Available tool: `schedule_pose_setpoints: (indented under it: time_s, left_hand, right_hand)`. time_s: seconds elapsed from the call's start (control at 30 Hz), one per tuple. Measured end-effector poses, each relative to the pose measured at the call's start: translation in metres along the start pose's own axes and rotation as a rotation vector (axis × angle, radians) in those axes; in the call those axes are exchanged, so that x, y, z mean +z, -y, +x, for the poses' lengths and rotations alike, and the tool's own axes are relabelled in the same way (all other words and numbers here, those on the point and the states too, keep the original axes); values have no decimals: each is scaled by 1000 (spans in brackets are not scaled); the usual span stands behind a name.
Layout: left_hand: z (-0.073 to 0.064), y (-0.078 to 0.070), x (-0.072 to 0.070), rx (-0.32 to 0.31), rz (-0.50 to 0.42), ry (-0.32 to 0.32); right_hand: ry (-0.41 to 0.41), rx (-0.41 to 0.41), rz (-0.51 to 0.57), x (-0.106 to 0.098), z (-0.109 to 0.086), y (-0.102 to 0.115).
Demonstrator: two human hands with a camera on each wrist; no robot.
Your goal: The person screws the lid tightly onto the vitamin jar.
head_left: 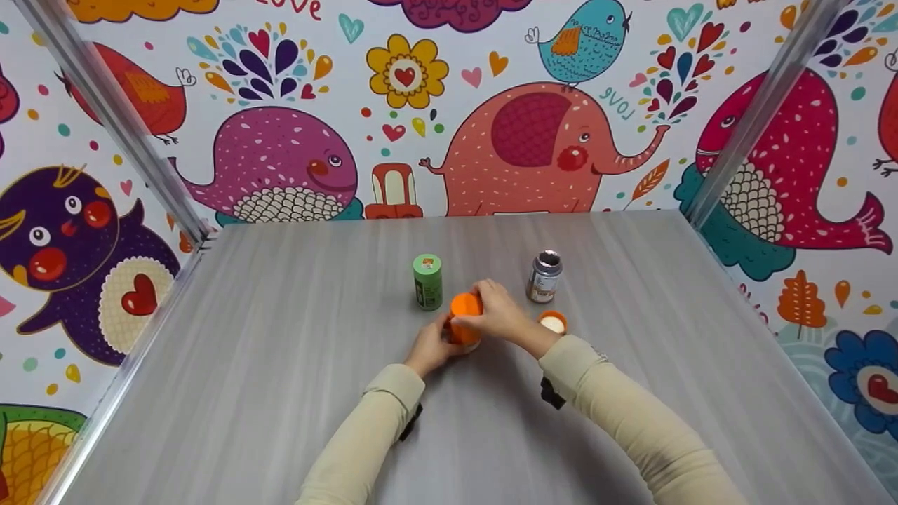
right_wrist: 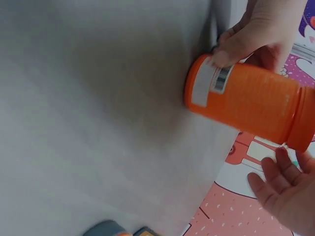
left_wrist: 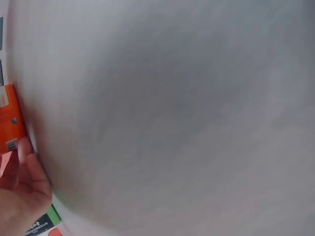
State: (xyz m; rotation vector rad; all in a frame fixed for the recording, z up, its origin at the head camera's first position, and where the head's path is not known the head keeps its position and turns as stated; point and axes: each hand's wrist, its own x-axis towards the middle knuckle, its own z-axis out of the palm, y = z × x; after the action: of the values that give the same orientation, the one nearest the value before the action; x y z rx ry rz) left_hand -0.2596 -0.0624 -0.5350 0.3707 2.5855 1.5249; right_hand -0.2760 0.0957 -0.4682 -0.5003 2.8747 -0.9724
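Note:
An orange bottle [head_left: 466, 331] with an orange screw lid [head_left: 466, 304] stands upright between both hands. My left hand [head_left: 429, 347] grips its lower part, the thumb lying by the barcode label [right_wrist: 222, 78] in the right wrist view. At the top, my right hand [head_left: 501, 312] holds the lid between thumb and forefinger, its other fingers [right_wrist: 275, 179] spread loosely beside it. Only a slice of the bottle [left_wrist: 11, 120] and the left hand [left_wrist: 27, 196] shows at the left wrist view's edge.
Behind the bottle stands a green canister [head_left: 428, 284]. A grey bottle [head_left: 544, 280] with an uncovered mouth is at the back right. An orange cap with a white inside [head_left: 553, 322] lies by the right wrist. Patterned walls [head_left: 393, 140] border the grey table [head_left: 280, 315].

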Motion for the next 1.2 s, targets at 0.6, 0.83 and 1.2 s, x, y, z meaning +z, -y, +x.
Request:
schedule_pose_setpoints:
  time_s: [0.6,0.83,1.2]
  left_hand:
    - [1,1,-1,-17,-18,20]
    - [1,1,0,5,-12,19]
    - [0,2,1,3,2,1]
  right_hand:
    - [276,-366,23,-33,1,-4]
    - [271,-362,50,-33,0,-7]
    - [171,-348,-43,-25,0,-6]
